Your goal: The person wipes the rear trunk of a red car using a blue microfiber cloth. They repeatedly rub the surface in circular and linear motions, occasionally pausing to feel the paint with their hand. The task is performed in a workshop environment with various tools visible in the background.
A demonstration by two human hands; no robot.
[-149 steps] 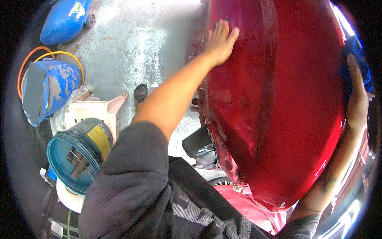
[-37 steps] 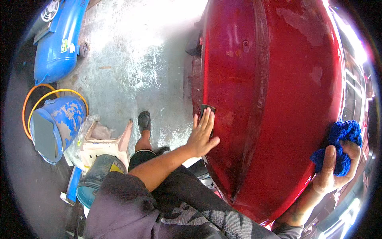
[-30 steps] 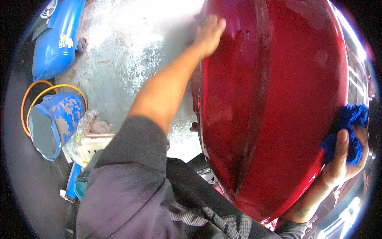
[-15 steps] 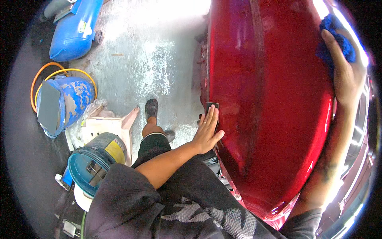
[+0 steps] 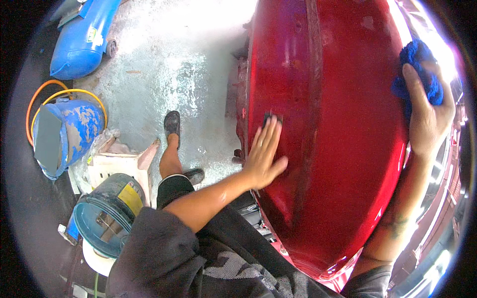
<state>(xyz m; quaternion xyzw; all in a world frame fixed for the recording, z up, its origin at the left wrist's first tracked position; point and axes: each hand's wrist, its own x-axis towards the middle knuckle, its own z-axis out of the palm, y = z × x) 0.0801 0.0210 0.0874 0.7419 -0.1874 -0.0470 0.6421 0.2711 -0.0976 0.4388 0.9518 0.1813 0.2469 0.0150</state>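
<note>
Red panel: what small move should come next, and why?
Probably slide the left hand along the red panel: its straight fingers lie over a dark pad there, while the right hand grips a blue cloth by the panel's right edge.

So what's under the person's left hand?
A dark flat piece shows under the left hand, on the red panel. The hand covers the rest; its full shape can't be seen.

Mid-frame, I see room to pass over the red panel (image 5: pixel 355 144) between the left hand (image 5: pixel 262 160) and right hand (image 5: pixel 430 118); the floor (image 5: pixel 191 74) at upper centre leaves room too. Lower left, a bucket (image 5: pixel 109 192) and pale crate (image 5: pixel 117 165) stand in the way.
</note>
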